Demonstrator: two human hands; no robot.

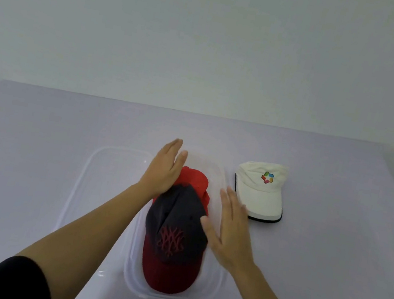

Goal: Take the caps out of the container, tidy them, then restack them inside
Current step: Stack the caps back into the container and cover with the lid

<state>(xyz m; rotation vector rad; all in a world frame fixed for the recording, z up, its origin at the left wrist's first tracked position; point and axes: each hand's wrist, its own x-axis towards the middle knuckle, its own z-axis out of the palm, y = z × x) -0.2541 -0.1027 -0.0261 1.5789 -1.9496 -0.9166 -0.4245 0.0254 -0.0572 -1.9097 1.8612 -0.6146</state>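
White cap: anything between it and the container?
Only the right hand, open over the right rim of the container, lies on that side. The white cap sits on the table beside that rim; the dark cap tops the stack inside.

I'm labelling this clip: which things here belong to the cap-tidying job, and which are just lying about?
Job: dark cap, red cap, white cap, container.
Lying about: lid, on the table.
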